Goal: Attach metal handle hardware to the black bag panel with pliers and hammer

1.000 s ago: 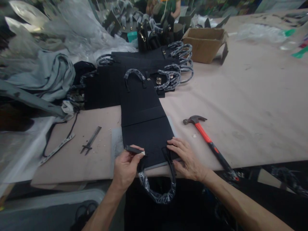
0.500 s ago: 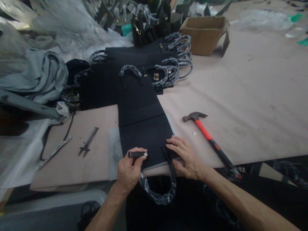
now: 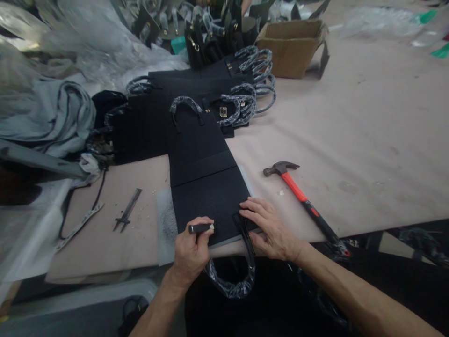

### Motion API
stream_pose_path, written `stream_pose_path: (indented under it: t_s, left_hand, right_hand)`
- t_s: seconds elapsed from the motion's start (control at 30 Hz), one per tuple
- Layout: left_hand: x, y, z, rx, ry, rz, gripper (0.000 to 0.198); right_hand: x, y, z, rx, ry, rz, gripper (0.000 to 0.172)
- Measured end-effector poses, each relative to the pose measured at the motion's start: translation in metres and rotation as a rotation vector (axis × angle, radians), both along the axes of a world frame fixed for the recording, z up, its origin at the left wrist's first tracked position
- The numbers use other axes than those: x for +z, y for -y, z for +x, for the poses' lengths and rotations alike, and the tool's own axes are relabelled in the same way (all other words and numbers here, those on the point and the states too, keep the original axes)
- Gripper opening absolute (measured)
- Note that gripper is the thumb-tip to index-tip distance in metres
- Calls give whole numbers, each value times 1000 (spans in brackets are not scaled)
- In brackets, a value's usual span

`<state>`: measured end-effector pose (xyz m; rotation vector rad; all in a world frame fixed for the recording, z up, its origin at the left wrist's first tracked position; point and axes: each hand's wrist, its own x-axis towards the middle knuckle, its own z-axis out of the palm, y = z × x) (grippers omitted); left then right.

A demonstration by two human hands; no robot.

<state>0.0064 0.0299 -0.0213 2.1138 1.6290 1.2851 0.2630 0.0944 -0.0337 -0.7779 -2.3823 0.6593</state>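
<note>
A black bag panel (image 3: 206, 201) lies lengthwise over the table's near edge, with its plastic-wrapped handle (image 3: 233, 288) hanging below the edge. My left hand (image 3: 192, 245) is closed on a short dark metal punch (image 3: 199, 228), pinched between thumb and fingers over the panel's near left part. The punch's lower end is hidden by the hand. My right hand (image 3: 268, 229) rests with fingers stretched out on the panel's near right corner, beside the handle's right tab (image 3: 239, 219). Its thumb lies near the panel's edge. A grey board (image 3: 164, 224) shows beneath the panel.
A claw hammer (image 3: 293, 187) lies to the right. A two-pronged metal tool (image 3: 128, 210) lies on the left. Stacked black bag panels (image 3: 143, 124) with wrapped handles are farther back, near a cardboard box (image 3: 289, 54). Grey cloth (image 3: 59, 112) and clear plastic are piled at the left.
The view has shifted slightly, moving background things a little left. Both hands stay at almost the same spots on the panel, with the punch still in my left hand.
</note>
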Motion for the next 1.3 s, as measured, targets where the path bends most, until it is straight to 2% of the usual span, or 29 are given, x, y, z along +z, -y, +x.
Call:
stream_pose_path:
  t_s: [0.3, 0.47, 0.53, 0.63, 0.7, 0.77, 0.83, 0.93, 0.97, 1.03, 1.1, 1.17, 1.23, 1.3]
  left_hand:
    - [-3, -3, 1, -13, -36, 31, 8]
    - [-5, -4, 0, -59, -22, 28, 9]
    - [-5, -5, -1, -69, -16, 22, 10]
    - [-5, -6, -2, -74, 6, 6, 11]
    - [-5, -7, -3, -85, 30, -6, 11]
    - [-5, -7, -3, -95, 48, -15, 12]
    - [-6, -7, -3, -101, 49, -10, 13]
    - [-7, -7, -1, -116, 37, 22, 14]
    - [-6, -7, 0, -120, 33, 32, 14]
    - [-6, -7, 1, -123, 28, 45, 13]
    - [-6, -7, 3, -118, 31, 49, 13]
    - [-6, -7, 3, -118, 41, 57, 13]
    - [-7, -8, 4, -123, 51, 57, 13]
    - [-8, -8, 4, -127, 58, 39, 12]
  right_hand:
    - [-1, 0, -1, 4, -30, -24, 46]
    - [11, -3, 7, 29, -85, -81, 47]
    - [16, -9, 17, -87, -79, -20, 43]
    - [18, -21, 41, -404, 0, 115, 36]
    - [17, -30, 59, -589, 148, 119, 36]
    - [18, -35, 73, -697, 355, 29, 38]
    - [21, -38, 81, -739, 541, -83, 37]
    - [30, -42, 79, -799, 632, -231, 28]
    - [34, -44, 77, -833, 570, -350, 24]
    - [43, -47, 71, -862, 342, -687, 19]
    - [51, -48, 64, -806, 48, -1059, 16]
    - [61, -44, 53, -738, -213, -1335, 10]
    - [75, -33, 40, -709, -399, -1456, 10]
    - [94, -18, 27, -661, -437, -1364, 14]
